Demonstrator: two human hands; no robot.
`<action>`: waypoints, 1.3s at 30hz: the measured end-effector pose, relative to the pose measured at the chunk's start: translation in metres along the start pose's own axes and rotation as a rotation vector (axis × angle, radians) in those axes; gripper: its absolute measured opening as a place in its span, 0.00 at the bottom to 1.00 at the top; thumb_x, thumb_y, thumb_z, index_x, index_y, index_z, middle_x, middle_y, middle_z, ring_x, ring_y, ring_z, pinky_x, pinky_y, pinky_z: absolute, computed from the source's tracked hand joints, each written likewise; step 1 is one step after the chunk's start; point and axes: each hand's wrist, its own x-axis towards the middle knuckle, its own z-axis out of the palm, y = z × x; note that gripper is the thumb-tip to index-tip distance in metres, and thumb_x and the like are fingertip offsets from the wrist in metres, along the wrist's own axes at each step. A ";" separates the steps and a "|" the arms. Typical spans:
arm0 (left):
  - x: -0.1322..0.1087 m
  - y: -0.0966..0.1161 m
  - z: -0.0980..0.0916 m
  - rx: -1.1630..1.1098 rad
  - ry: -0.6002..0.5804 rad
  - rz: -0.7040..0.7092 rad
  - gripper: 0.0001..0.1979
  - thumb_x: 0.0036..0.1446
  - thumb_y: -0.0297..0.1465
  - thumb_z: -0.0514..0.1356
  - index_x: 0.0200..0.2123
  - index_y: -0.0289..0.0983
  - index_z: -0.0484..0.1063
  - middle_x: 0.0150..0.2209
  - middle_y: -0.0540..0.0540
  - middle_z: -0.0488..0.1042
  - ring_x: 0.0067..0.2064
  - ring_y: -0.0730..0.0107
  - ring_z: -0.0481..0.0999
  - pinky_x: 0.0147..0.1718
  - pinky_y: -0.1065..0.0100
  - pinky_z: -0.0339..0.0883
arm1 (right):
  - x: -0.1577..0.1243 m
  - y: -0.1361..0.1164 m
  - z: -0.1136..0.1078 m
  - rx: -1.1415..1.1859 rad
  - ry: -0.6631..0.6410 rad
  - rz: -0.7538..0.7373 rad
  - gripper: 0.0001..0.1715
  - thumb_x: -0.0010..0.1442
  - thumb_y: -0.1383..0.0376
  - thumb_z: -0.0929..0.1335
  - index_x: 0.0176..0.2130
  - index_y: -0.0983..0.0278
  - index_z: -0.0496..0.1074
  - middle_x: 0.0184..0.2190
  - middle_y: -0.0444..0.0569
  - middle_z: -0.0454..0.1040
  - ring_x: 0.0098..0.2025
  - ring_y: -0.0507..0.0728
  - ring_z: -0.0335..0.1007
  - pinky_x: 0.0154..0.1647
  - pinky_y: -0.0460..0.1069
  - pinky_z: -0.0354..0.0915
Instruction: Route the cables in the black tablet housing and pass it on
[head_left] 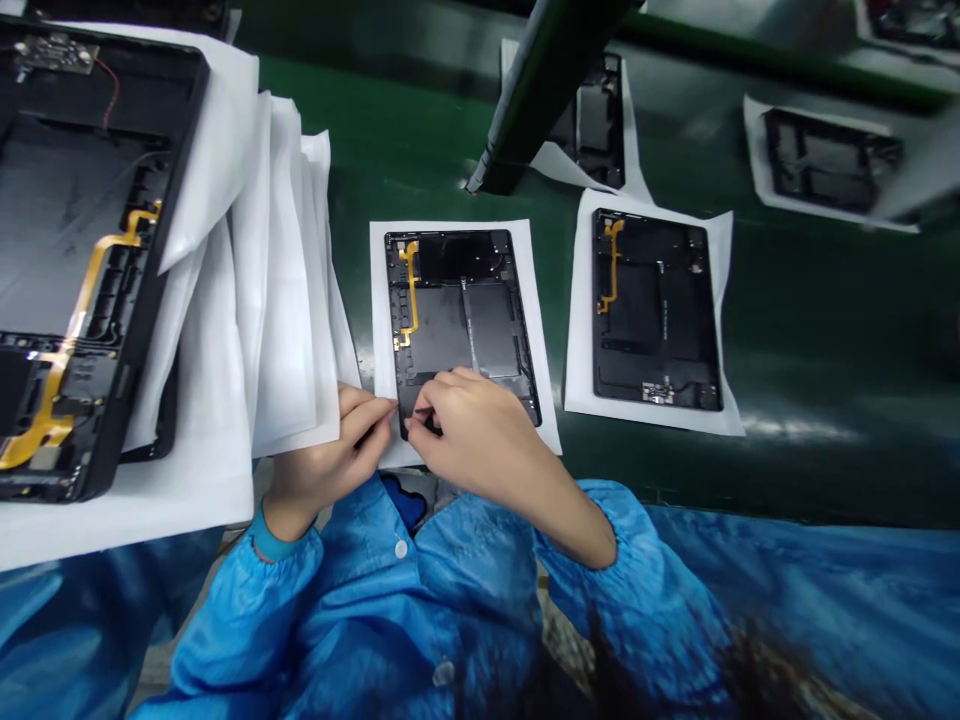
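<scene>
Tablet back shell [457, 310] lies flat on a white paper sheet [540, 330] in the middle of the dark green surface [420, 150], straight ahead of the person, its open inside facing up. That green surface is the largest thing in view and runs from left to right as a long band. At the far left sits a big stack of black tablet shells [67, 260] interleaved with white sheets [277, 290], the top one showing a yellow flex cable [75, 310]. To the right of the middle shell, a little apart, lies a second shell [656, 310] on its own paper, and two more shells [829, 160] [600, 120] lie further back, blurred. A dark green post [540, 90] slants down onto the surface behind the middle shell.

Blue sleeves [465, 600] fill the bottom of the view. Inside the middle shell, a yellow flex cable [409, 290] runs down its left side beside two grey panels [465, 330].

Both hands meet at the near left corner of the middle shell. The right hand [480, 430] rests over the shell's lower edge, fingers curled, thumb and forefinger pinched together on something too small to make out. The left hand [337, 450] lies just beside it on the paper's edge, its fingertips [386, 405] pressed together in a pinching grip right at the shell's corner; whether they hold anything cannot be told.
</scene>
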 end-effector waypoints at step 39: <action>0.039 0.034 -0.019 -0.652 -0.473 -1.207 0.15 0.46 0.41 0.68 0.31 0.36 0.76 0.17 0.53 0.70 0.16 0.77 0.67 0.13 0.77 0.57 | -0.015 0.020 0.035 0.296 0.331 -0.126 0.06 0.60 0.68 0.67 0.32 0.64 0.74 0.32 0.49 0.74 0.40 0.59 0.64 0.41 0.53 0.58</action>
